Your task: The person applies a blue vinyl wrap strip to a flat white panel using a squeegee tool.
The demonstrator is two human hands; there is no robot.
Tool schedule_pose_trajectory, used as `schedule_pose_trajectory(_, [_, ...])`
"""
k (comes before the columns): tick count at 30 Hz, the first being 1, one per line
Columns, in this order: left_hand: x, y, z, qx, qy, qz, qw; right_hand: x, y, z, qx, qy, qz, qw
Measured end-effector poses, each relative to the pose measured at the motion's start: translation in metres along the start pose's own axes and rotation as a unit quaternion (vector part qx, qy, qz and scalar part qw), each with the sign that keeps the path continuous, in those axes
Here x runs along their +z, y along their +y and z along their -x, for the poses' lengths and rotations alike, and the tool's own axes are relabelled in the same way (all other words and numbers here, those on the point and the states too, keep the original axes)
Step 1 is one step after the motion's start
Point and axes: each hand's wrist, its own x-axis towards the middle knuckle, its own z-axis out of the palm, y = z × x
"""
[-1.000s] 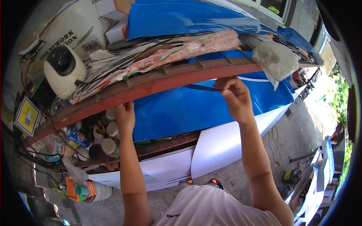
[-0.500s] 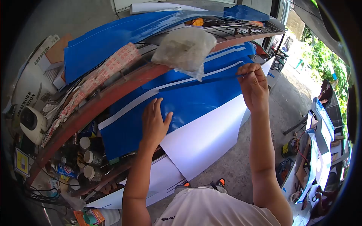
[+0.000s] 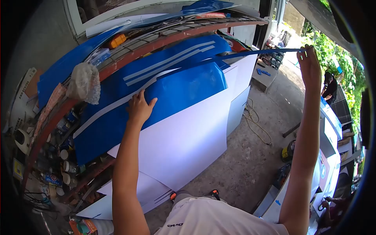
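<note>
My right hand (image 3: 309, 64) is raised at the upper right, its fingers pinching the end of a narrow blue strip (image 3: 266, 51). The strip stretches taut leftward, to the glossy blue sheet (image 3: 192, 88). Along that sheet runs a long white band (image 3: 105, 107), which curves to the lower left. My left hand (image 3: 140, 107) rests on the blue sheet beside this band, thumb and fingers apart, holding nothing. Under the blue sheet lies a large white sheet (image 3: 184, 137) that overhangs towards me. Two pale strips (image 3: 168, 62) show on blue material farther back.
A red-brown metal rack rail (image 3: 156, 49) arches over the sheets, with a clear plastic bag (image 3: 84, 84) on it. Jars (image 3: 69, 167) crowd the lower left. A yellow cord (image 3: 254, 121) lies on the concrete floor. Another person (image 3: 329, 86) is at the far right.
My right hand has swung outward to the right and up, drawing out more of the blue strip. My left hand stays on the blue sheet. The view has shifted.
</note>
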Motion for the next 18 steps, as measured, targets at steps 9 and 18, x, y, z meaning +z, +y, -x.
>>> schedule_pose_trajectory(9, [0.057, 0.006, -0.042, -0.16, -0.064, -0.162, 0.972, -0.158, -0.199, -0.022, -0.078, 0.062, 0.255, 0.962])
schedule_pose_trajectory(18, [0.073, 0.044, -0.059, -0.087, 0.039, -0.197, 0.976, -0.259, -0.416, 0.069, -0.16, 0.271, 0.409, 0.856])
